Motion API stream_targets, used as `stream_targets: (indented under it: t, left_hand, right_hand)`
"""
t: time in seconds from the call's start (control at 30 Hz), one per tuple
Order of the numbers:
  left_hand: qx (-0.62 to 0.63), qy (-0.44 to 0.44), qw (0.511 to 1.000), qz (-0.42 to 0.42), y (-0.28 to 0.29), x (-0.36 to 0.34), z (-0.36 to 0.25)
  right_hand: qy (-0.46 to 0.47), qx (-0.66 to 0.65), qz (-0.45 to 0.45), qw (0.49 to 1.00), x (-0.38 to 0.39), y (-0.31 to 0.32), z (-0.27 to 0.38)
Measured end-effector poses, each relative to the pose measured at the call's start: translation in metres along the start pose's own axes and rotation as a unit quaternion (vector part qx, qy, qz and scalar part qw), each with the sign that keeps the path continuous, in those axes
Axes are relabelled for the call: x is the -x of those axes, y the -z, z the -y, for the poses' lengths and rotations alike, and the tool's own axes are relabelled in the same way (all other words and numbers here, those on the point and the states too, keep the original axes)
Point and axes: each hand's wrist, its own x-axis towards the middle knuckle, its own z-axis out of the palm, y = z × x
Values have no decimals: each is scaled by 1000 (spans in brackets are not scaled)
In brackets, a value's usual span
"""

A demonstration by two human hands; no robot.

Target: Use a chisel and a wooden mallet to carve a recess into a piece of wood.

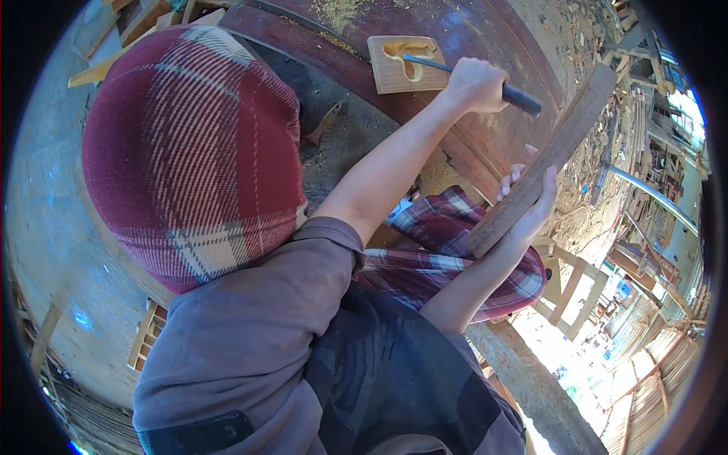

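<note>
My left hand point(478, 83) is wrapped round a chisel point(523, 101) with a dark handle. Its narrow blade slants across a pale wooden block point(385, 77) that has a curved recess carved into it; whether the tip touches the wood, I cannot tell. A long brown wooden bar point(572, 117) is gripped in my right hand point(538, 201), with fingers on both sides of it. The bar stands tilted, its upper end to the right of the chisel handle. Red plaid cloth point(197, 159) covers my knees, the left one large in view.
Under the block lies a dark red wooden board point(493, 38) sprinkled with wood shavings point(337, 14). A brush point(327, 123) lies left of my left forearm. Wood offcuts point(144, 21) are piled at the far left. A bent metal pipe point(656, 199) and a slatted wooden frame point(572, 288) are on the right.
</note>
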Motion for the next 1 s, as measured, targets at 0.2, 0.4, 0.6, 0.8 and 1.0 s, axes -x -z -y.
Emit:
stream_targets:
  t: [0.2, 0.4, 0.6, 0.8, 1.0]
  left_hand:
    - [197, 47, 935, -290, 44, -8, -9]
    - [217, 58, 919, -325, 56, -5, 8]
    - [230, 72, 898, -367, 63, -4, 16]
    - [185, 100, 932, -297, 48, -10, 1]
    - [125, 94, 969, -191, 34, -18, 3]
  right_hand:
    - [-4, -4, -19, 1000, 6, 5, 3]
    - [-13, 18, -30, 999, 9, -5, 7]
    - [-21, 36, -23, 999, 8, -8, 7]
    - [48, 2, -30, 998, 8, 3, 6]
    - [22, 156, -58, 986, -2, -19, -3]
